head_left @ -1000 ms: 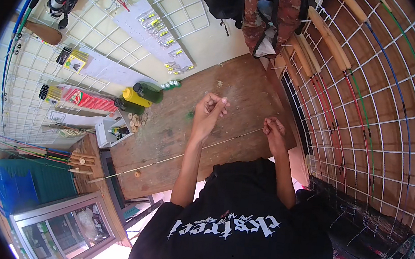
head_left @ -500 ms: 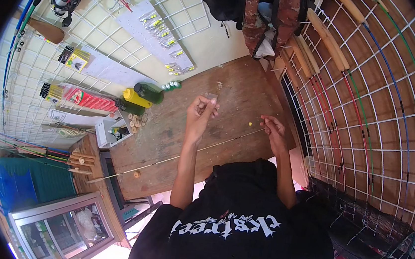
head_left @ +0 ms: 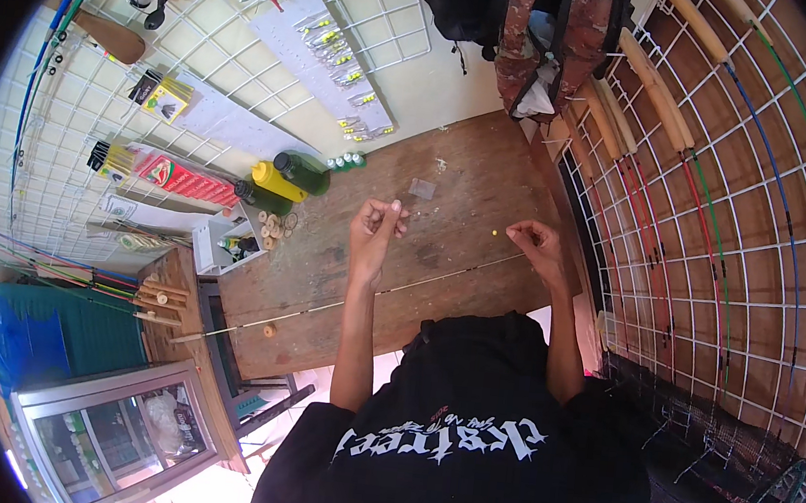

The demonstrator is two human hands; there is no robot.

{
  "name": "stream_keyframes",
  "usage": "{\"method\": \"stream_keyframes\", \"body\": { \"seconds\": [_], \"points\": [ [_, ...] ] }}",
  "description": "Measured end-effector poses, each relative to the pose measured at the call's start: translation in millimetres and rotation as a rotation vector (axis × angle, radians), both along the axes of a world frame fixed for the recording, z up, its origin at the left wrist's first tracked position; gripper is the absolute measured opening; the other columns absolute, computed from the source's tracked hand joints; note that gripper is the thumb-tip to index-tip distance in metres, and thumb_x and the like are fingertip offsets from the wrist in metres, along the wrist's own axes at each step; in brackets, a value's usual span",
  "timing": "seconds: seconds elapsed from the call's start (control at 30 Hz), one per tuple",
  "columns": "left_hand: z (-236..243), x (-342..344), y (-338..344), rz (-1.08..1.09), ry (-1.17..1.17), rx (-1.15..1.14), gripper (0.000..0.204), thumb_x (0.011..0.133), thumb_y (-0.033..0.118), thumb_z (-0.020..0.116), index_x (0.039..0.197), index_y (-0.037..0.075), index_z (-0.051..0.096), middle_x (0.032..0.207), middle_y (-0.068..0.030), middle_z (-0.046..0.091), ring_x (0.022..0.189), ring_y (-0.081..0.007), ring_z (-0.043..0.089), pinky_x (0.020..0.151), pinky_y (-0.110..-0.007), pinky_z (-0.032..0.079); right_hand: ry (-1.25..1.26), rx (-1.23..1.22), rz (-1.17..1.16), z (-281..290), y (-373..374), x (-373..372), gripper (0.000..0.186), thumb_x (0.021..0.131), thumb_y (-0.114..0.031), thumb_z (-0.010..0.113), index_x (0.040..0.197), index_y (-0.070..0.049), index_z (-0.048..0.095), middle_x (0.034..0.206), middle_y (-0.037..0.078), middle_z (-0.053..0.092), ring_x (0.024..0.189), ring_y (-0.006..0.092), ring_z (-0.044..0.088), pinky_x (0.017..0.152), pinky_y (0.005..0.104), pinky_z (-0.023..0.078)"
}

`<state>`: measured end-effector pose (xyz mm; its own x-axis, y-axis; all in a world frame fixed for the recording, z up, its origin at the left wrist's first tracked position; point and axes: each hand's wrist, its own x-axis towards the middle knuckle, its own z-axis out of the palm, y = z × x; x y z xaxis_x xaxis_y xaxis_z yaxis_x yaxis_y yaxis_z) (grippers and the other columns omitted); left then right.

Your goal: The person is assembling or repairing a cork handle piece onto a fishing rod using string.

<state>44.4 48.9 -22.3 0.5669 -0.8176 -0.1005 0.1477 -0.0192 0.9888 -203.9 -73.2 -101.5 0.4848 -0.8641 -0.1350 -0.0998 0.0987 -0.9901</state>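
My left hand (head_left: 378, 225) is held over the wooden tabletop (head_left: 448, 285) with its fingers curled and thumb pressed to them; I cannot make out what is in it. Just beyond it lies a small clear packet (head_left: 422, 188). On the right, my right hand (head_left: 535, 245) has thumb and finger pinched, any held item too small to tell. A small yellow bead (head_left: 495, 232) is just left of these fingertips; I cannot tell what supports it. A thin pale rod (head_left: 276, 323) crosses the tabletop diagonally below both hands.
At the left back stand bottles (head_left: 274, 177), cork rings (head_left: 273, 229) and a white box (head_left: 221, 244). A small wooden piece (head_left: 270, 330) lies near the front. Grid panels (head_left: 756, 218) carry rods along the right; a camouflage bag (head_left: 540, 42) hangs at the back.
My left hand has moved left, uncovering the clear packet. The yellow bead has come into sight beside my right fingers. The whole view has shifted slightly.
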Motion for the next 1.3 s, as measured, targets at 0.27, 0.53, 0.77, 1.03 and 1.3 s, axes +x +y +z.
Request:
{"method": "stream_keyframes", "body": {
  "seconds": [0.27, 0.53, 0.77, 1.03, 1.3],
  "points": [
    [0, 2, 1, 0.013, 0.033, -0.005, 0.016, 0.090, 0.019, 0.060, 0.082, 0.007, 0.053, 0.081, -0.0050, 0.063, 0.065, -0.0072, 0.053, 0.059, -0.022, 0.042, -0.056, -0.068, 0.016, 7, -3, 0, 0.012, 0.080, -0.017, 0.070, 0.083, -0.005, 0.068, 0.067, -0.007, 0.053, 0.061, 0.0016, 0.041, 0.055, 0.0191, 0.032],
    [-1, 1, 0, 0.005, 0.051, -0.002, 0.016, 0.090, 0.020, 0.060, 0.082, 0.008, 0.054, 0.081, -0.0041, 0.063, 0.065, -0.0069, 0.053, 0.060, -0.022, 0.041, -0.008, -0.086, 0.044, 11, -6, -2, 0.010, 0.081, -0.011, 0.068, 0.089, -0.005, 0.068, 0.076, -0.005, 0.059, 0.069, 0.0026, 0.047, 0.063, 0.0189, 0.036],
    [-17, -40, -14, -0.256, -0.070, 0.069, 0.009, 0.086, 0.014, 0.065, 0.083, 0.005, 0.062, 0.075, 0.0005, 0.061, 0.067, -0.0051, 0.052, 0.061, -0.021, 0.041, 0.305, -0.695, 0.055, 54, -18, 12, 0.023, 0.085, -0.013, 0.064, 0.107, -0.006, 0.064, 0.106, 0.003, 0.064, 0.109, 0.0145, 0.053, 0.095, 0.0323, 0.040],
    [-29, -68, -31, -0.389, -0.101, 0.067, 0.010, 0.083, 0.012, 0.068, 0.081, 0.003, 0.066, 0.072, 0.0018, 0.061, 0.067, -0.0046, 0.052, 0.061, -0.021, 0.040, -0.200, 0.140, 0.338, 35, 12, 10, 0.019, 0.088, -0.010, 0.060, 0.103, 0.002, 0.062, 0.098, 0.008, 0.066, 0.094, 0.0131, 0.061, 0.084, 0.0256, 0.046],
    [-50, -67, -36, -0.340, 0.018, 0.143, 0.021, 0.083, 0.020, 0.069, 0.094, 0.003, 0.064, 0.094, -0.0041, 0.063, 0.082, -0.0088, 0.053, 0.072, -0.026, 0.043, -0.135, 0.200, 0.207, 37, 8, -19, 0.011, 0.086, -0.008, 0.062, 0.092, 0.000, 0.064, 0.083, 0.005, 0.065, 0.075, 0.0094, 0.061, 0.071, 0.0230, 0.048]
  ]
}}
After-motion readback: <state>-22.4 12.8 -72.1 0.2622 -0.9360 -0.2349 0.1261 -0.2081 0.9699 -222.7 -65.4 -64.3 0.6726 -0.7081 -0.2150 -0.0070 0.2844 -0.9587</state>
